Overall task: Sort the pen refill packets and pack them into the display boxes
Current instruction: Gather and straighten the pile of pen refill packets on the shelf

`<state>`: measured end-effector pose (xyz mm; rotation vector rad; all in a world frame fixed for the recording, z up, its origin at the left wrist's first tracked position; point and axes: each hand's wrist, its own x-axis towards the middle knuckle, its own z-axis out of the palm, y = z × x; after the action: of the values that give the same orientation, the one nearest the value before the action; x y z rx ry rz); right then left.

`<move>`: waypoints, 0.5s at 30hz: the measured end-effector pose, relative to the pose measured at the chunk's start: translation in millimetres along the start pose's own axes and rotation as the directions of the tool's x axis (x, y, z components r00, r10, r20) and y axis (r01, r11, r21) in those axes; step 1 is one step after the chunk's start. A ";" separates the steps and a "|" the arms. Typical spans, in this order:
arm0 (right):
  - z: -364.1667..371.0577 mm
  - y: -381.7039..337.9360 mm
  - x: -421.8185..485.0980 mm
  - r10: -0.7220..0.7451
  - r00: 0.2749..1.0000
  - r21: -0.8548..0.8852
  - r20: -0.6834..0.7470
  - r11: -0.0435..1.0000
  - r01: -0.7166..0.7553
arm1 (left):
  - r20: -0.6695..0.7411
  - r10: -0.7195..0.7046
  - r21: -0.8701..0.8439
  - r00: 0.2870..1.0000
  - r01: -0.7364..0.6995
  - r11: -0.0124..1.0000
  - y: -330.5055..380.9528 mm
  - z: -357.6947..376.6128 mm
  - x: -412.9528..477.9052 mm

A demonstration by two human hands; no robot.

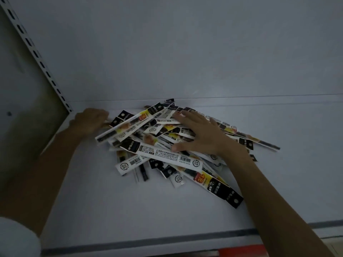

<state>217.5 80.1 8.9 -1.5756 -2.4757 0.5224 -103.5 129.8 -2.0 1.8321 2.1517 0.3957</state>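
Note:
A loose pile of pen refill packets (167, 156), long white and black strips with barcodes and yellow labels, lies in a heap on a white shelf (111, 201). My right hand (200, 134) rests flat on top of the pile with fingers spread and straight. My left hand (91, 120) is at the pile's left edge near the shelf's back corner, fingers curled down around the ends of a few packets. No display box is in view.
The white back panel (185, 52) rises behind the pile. A slotted upright (35, 52) runs diagonally at the left. The shelf's front edge with a grey price rail (167, 240) and a red strip (241, 252) lies at the bottom.

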 end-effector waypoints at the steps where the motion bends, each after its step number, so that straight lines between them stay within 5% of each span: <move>1: 0.9 0.5 2.4 0.008 1.000 -0.037 0.016 0.999 -0.007 | -0.001 -0.042 0.013 0.999 0.042 0.999 -12.6 8.5 4.2; 4: 0.9 5.0 5.7 0.004 1.000 -0.030 0.020 1.000 -0.003 | -0.088 -0.065 -0.047 0.994 0.061 0.997 1.1 7.2 -3.3; 7: 2.7 4.7 9.5 -0.020 0.999 -0.035 0.032 0.999 0.021 | 0.057 -0.027 -0.286 0.998 0.043 0.957 37.1 4.6 -17.0; 10: 0.9 -1.9 6.0 -0.032 0.999 -0.066 0.036 0.997 0.035 | 0.124 0.120 -0.316 0.985 -0.075 0.946 63.5 2.0 -28.5; 13: -15.9 7.8 -10.2 0.050 0.985 0.039 -0.164 0.998 -0.044 | 0.038 0.147 -0.344 0.988 -0.125 0.931 67.0 -5.5 -34.6; 15: -25.9 36.0 -20.3 0.244 0.912 0.125 -0.330 0.969 -0.214 | -0.037 0.209 -0.370 0.977 -0.207 0.906 60.2 -13.0 -45.8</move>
<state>264.9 80.9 20.4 -1.7624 -2.0011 0.3415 -46.9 93.6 35.1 1.8343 1.7301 0.7888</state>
